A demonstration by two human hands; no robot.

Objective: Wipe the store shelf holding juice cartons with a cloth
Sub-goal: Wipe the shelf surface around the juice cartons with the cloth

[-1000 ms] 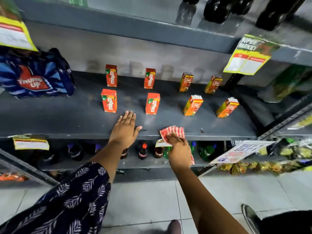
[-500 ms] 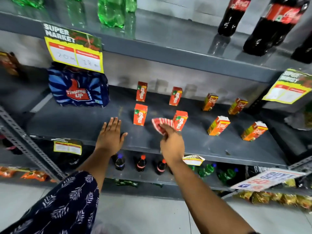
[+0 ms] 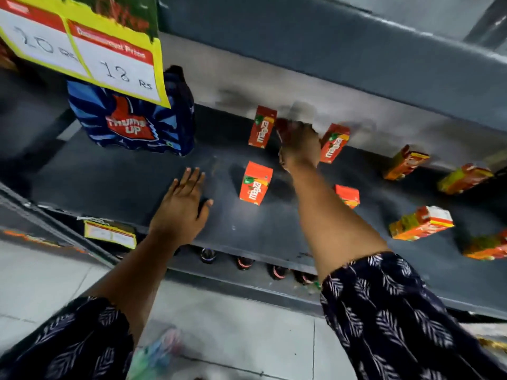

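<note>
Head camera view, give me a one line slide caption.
Right hand pushes red cloth between back-row juice cartons; left hand flat on shelf.

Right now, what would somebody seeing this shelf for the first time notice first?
Probably the right hand, reaching deep to the back of the grey shelf between two orange Maaza cartons, a red cloth blurred at its fingers. The left hand rests flat near the front edge. At upper left hangs a yellow price tag, over a blue Thums Up pack.

A shop: grey metal shelf (image 3: 115, 185) stocked with juice cartons (image 3: 255, 183), handwritten price tag (image 3: 82, 48) hanging above.
</note>
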